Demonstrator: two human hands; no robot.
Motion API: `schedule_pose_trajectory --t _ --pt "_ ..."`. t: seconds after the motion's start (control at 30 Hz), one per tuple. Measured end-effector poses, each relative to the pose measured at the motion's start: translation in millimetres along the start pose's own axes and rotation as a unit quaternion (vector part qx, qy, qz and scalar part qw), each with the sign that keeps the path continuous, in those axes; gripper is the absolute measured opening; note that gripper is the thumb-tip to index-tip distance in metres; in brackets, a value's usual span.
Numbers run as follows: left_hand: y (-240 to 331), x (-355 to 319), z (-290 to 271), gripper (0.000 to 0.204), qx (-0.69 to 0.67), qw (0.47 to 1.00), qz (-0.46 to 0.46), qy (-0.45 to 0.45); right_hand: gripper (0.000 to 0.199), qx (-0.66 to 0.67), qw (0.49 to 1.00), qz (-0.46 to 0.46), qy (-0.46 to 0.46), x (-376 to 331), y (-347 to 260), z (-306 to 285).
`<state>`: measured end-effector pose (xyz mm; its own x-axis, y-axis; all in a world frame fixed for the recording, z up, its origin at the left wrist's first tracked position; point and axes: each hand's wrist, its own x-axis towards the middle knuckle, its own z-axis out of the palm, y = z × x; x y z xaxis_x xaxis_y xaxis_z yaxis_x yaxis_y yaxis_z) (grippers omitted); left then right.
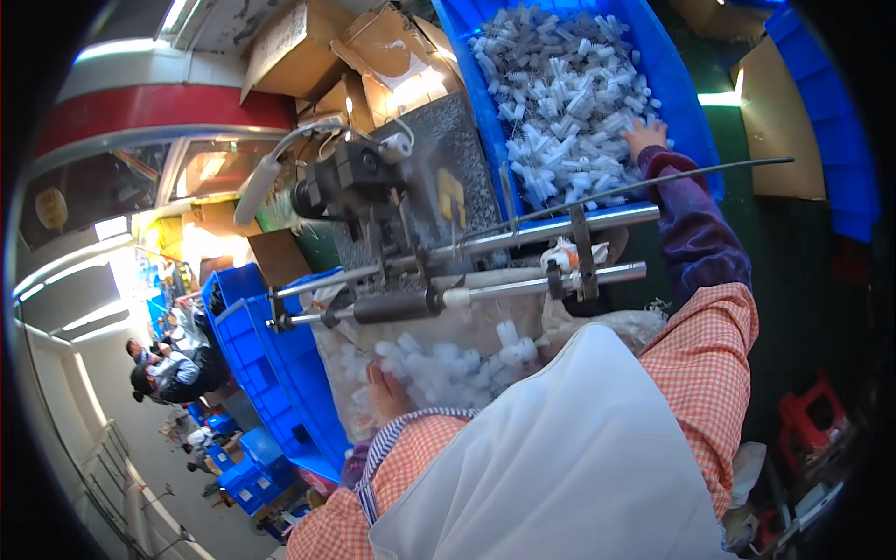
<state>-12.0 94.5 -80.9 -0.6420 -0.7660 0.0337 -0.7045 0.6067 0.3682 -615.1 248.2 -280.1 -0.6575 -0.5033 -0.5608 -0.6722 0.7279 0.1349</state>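
White plastic tubes [560, 103] jumbled every direction, right hand [646, 136] among them.

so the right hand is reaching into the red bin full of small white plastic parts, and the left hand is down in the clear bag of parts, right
Not quite: the bin is blue, not red, as the head view shows. The rest holds: the right hand is reaching into it among the small white plastic parts, and the left hand is down in the clear bag of parts.
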Motion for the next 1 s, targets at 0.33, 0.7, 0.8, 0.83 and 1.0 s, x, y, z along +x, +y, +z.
schedule_pose_trajectory --t 0.33,0.7,0.8,0.83,1.0 --pt "5 2 -13 0.029 -0.187 0.982 -0.013 -0.010 0.037 0.275 0.873 -0.029 0.401 -164 39 40" --pt "-9 6 -63 0.027 -0.237 0.962 0.107 0.087 0.035 0.464 0.818 -0.146 0.308 -371 -16 -111" --pt "-11 6 -71 0.033 -0.180 0.958 0.215 0.058 0.034 0.487 0.754 -0.394 0.197 -426 -135 -145" --pt "-7 6 -76 0.034 -0.211 0.955 0.204 0.048 0.040 0.514 0.737 -0.411 0.155 -441 -173 -147" --pt "27 17 -102 0.039 -0.550 0.818 0.138 -0.098 0.056 0.366 0.766 -0.476 0.231 -475 -303 -133"
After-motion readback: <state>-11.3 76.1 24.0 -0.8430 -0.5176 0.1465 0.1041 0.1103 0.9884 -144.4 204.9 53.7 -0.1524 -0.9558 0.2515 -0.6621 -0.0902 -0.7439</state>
